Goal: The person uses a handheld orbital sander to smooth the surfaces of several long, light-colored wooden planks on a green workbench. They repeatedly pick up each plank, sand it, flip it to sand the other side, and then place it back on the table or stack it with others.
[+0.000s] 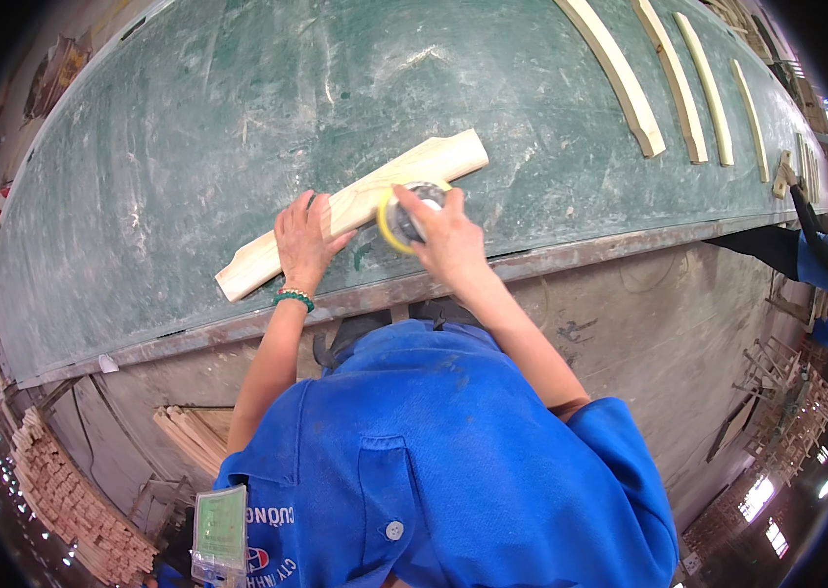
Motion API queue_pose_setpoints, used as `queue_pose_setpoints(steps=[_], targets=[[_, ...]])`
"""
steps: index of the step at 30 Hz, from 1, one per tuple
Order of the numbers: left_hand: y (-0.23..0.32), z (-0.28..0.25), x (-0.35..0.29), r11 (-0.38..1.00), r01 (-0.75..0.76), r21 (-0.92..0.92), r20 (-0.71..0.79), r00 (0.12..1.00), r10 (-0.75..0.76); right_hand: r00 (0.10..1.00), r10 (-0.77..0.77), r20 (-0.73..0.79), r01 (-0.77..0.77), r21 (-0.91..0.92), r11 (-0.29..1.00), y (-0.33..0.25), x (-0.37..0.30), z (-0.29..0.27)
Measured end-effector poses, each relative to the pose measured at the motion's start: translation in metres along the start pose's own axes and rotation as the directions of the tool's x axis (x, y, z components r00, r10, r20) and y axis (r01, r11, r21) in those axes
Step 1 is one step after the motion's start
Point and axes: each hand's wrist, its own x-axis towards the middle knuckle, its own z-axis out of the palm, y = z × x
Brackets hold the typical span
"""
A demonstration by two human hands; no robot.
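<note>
A pale, shaped wooden slat (pixel 375 196) lies at a slant on the green worktable, its right end farther from me. My left hand (pixel 304 240) grips it near its left part, fingers across the top and thumb by the near edge. In my right hand (pixel 448 235) is a round, yellow-rimmed disc (pixel 396 220) with a dark and grey middle, slightly blurred. The disc is at the slat's near edge, right of my left hand. Whether its underside touches the wood is hidden.
Several curved wooden pieces (pixel 620 83) lie spaced along the right of the green table (pixel 189 137). Farther right, another person (pixel 821 257) in blue reaches onto the table. Stacked wood (pixel 81 500) stands at lower left, with more slats (pixel 189 431) below the table edge.
</note>
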Motion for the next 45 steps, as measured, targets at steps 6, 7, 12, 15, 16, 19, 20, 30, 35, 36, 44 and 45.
queue_pose_setpoints(steps=[6,7,12,15,16,19,20,30,35,36,44,45], targets=[[0.002,-0.002,0.0,1.0,-0.01,-0.009,-0.016,1.0,0.01,0.977,0.134,-0.168,-0.147,-0.063,0.987,0.061,0.015,-0.039],[0.003,-0.002,0.002,1.0,-0.019,-0.01,-0.022,1.0,0.019,0.968,0.156,-0.199,-0.172,-0.064,0.983,0.066,0.016,-0.043],[0.003,-0.003,0.002,1.0,-0.002,0.008,-0.006,1.0,0.002,0.978,0.166,-0.126,-0.174,-0.054,0.983,0.058,0.008,-0.034],[0.003,0.0,-0.001,1.0,0.024,0.016,-0.002,1.0,-0.024,0.998,0.045,-0.054,-0.048,-0.046,0.998,0.031,-0.006,-0.013],[0.001,0.0,0.0,1.0,0.014,0.017,-0.008,1.0,-0.014,1.0,0.011,-0.019,-0.012,-0.041,0.999,0.022,-0.008,-0.01],[0.001,0.001,0.001,1.0,0.007,0.022,-0.004,1.0,-0.007,0.997,-0.073,0.037,0.073,0.006,0.997,0.011,-0.008,-0.006],[0.001,0.001,0.001,1.0,0.011,0.025,0.001,1.0,-0.011,0.997,-0.072,0.022,0.072,-0.007,0.997,0.013,-0.004,-0.006],[0.003,-0.002,0.004,1.0,-0.02,0.007,-0.043,0.999,0.02,0.944,0.035,-0.329,-0.053,-0.045,0.998,0.06,0.098,-0.047],[0.002,-0.001,0.002,0.999,0.0,0.046,-0.039,0.999,0.002,0.943,-0.024,-0.331,-0.001,-0.075,0.997,0.053,0.092,-0.035],[0.002,-0.001,0.001,0.999,-0.007,0.047,-0.045,0.999,0.009,0.946,-0.037,-0.323,0.015,-0.071,0.997,0.052,0.084,-0.031],[0.004,-0.004,0.004,0.999,-0.009,0.051,-0.037,0.999,0.011,0.934,0.023,-0.357,-0.046,-0.057,0.997,0.055,0.097,-0.041],[0.003,-0.004,0.003,0.999,0.0,0.047,-0.033,0.999,0.002,0.941,0.019,-0.337,-0.042,-0.061,0.997,0.053,0.092,-0.036]])
